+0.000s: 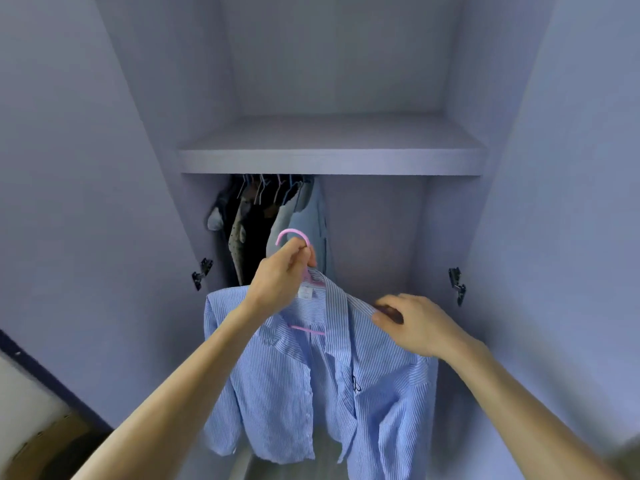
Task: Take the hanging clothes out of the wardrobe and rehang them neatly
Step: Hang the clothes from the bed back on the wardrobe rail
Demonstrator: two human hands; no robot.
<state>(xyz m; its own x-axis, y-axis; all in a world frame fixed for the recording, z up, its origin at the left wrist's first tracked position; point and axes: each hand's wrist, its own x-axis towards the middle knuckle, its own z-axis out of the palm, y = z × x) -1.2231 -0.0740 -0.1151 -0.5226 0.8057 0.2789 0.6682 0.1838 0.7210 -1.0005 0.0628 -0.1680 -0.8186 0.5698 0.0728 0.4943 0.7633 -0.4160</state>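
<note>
Pink is the colour of the hanger (293, 234), and its round hook sticks up above the left hand (278, 277). That hand is closed tight round the neck of the hanger, just under the hook, and holds it up in front of the open wardrobe (374, 237). A blue and white striped shirt (287, 382) hangs on the hanger, with its front open and its collar a bit crooked. One pink bar of the hanger peeks out inside the collar. The right hand (414, 323) is at the shirt's shoulder on the right side, and its bent fingers and thumb pinch the cloth there. The shirt hangs in the air, out in front of the wardrobe and lower than the shelf (329, 161). Under the shelf, far back on the left side, more clothes (263, 216) hang close together on thin hangers: dark ones, a spotted one and a pale blue one. A small dark left hinge (202, 273) and a right hinge (457, 284) sit on the side walls. A brown box (45, 441) shows in the bottom left corner, all blurry.
</note>
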